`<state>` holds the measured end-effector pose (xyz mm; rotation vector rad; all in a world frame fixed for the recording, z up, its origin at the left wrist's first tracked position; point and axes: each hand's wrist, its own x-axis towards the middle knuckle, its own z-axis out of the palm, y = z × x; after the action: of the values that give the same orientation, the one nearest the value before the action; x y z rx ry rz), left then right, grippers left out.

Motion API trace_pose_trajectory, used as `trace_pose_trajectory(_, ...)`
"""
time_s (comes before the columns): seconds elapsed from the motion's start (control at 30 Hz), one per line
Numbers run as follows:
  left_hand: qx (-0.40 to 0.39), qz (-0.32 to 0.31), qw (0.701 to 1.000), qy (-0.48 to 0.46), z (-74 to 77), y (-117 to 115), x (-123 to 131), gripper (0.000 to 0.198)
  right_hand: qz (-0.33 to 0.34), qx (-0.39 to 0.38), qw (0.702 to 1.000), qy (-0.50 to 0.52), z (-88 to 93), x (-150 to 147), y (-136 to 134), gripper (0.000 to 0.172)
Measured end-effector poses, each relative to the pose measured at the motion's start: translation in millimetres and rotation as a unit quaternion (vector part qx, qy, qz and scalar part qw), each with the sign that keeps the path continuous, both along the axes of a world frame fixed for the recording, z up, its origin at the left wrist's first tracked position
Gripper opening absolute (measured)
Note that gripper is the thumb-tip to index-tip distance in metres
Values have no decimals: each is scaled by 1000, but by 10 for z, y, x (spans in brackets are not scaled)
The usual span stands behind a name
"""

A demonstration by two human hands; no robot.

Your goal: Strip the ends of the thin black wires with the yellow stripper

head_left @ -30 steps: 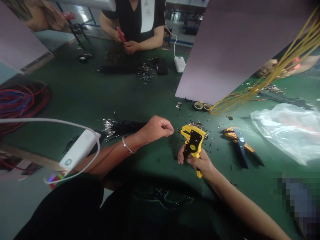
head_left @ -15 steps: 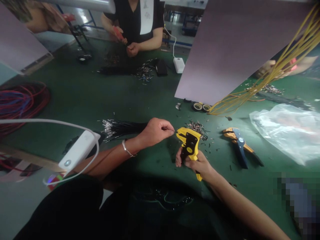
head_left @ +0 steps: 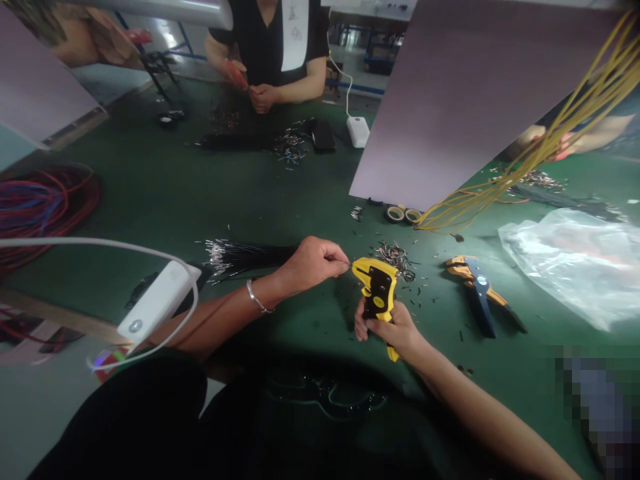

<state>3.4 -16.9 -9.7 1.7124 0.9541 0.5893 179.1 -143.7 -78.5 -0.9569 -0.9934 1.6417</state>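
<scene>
My left hand (head_left: 313,264) pinches a thin dark wire between its fingertips, and the wire's end meets the jaw of a yellow and black wire stripper (head_left: 377,293). My right hand (head_left: 387,331) is wrapped around that stripper's handle. A bangle circles my left wrist. Behind my left hand lies a long bundle of black wires with bare silvery ends (head_left: 250,255). Just past the stripper is a small heap of metal-and-wire scraps (head_left: 395,259), with more bits scattered on the green mat (head_left: 150,187).
A second, blue and orange wire stripper (head_left: 480,290) lies right of my hands, beyond it a clear plastic bag (head_left: 565,267). A white power bank (head_left: 157,300) sits at left. Yellow wires (head_left: 550,160) hang at right. A co-worker (head_left: 265,67) works across the table.
The yellow stripper has shifted left, closer to my left fingertips, and stands a little more upright. My left hand has barely moved.
</scene>
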Motion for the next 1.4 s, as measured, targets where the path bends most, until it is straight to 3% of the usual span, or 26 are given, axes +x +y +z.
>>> trace_pose_trajectory(0.57, -7, -9, 1000, 25, -101, 109, -4, 12, -70, -32, 996, -54, -114, -78, 28, 11)
trace_pose_trajectory(0.83, -9, 14, 1000, 17, -82, 113, -28, 11, -100, -8, 995, 16, -99, 30, 85, 14)
trace_pose_trajectory(1.13, 38, 30, 999, 24, 6, 28, -10, 10, -13, 25, 999, -27, 24, 63, 71, 17)
trace_pose_trajectory(1.4, 74, 42, 996, 14, 28, -10, -12, 9, 5, 28, 999, -23, 51, 33, 56, 20)
